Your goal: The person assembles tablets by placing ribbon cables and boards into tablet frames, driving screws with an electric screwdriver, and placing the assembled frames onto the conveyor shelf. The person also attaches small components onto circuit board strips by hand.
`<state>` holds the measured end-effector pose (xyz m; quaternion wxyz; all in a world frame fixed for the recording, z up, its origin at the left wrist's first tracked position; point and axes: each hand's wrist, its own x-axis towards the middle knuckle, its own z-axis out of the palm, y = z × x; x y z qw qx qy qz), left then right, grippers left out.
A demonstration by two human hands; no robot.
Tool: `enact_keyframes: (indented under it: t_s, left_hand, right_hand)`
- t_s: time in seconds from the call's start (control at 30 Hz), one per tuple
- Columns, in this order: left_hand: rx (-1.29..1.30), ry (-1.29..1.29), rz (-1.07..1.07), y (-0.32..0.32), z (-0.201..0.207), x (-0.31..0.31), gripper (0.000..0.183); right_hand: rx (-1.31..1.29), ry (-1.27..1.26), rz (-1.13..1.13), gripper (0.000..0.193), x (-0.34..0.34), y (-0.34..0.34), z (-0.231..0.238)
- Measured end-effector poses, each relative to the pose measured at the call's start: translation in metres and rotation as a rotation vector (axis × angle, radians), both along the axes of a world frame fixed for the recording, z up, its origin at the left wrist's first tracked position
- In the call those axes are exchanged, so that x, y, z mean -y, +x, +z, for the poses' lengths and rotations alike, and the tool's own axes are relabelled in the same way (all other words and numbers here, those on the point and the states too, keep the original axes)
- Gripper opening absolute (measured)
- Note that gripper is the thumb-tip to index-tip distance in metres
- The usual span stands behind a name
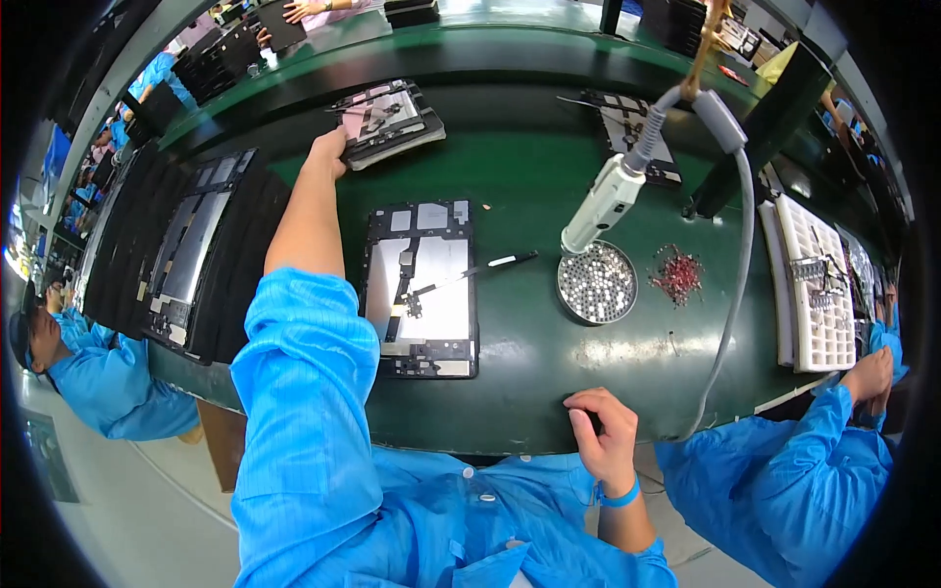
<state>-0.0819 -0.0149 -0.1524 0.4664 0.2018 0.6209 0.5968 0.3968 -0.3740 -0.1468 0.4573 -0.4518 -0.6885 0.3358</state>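
My left hand reaches far across the bench, its fingers closed on the left edge of a stack of tablet panels. Part of those fingers is hidden behind the stack. In front of me lies an open tablet housing with silver plates, a small circuit board and flex cables. A thin black-and-white strip sticks out past its right side. My right hand rests at the bench's front edge, fingers curled in, with nothing visible in them. A blue band circles that wrist.
An electric screwdriver hangs over a round tin of small metal parts. Red bits lie beside it. Another panel lies behind. Racked panels stand left; a white compartment tray stands right, near a co-worker's hand.
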Motion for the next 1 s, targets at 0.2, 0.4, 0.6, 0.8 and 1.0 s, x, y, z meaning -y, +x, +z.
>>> enact_keyframes:
  t_s: [0.2,0.4,0.6,0.8,1.0]
  left_hand:
    - [0.076,0.223,-0.12,0.045,0.019,0.055,0.02]
    - [0.098,0.267,-0.133,0.113,0.065,0.189,0.042]
    - [0.125,0.195,-0.163,0.136,0.047,0.297,0.05]
    - [-0.722,0.156,-0.232,0.123,0.012,0.32,0.046]
    - [-0.408,0.158,-0.274,0.141,0.01,0.323,0.051]
  right_hand:
    - [-0.002,0.033,0.033,0.008,-0.001,-0.001,0.001]
    - [-0.085,-0.155,0.014,0.007,0.002,-0.013,0.006]
    - [-0.051,-0.086,0.108,0.02,-0.017,-0.057,0.01]
    - [-0.03,0.299,-0.321,0.052,-0.083,-0.062,0.034]
    - [-0.304,0.017,-0.265,0.055,-0.188,-0.057,0.045]
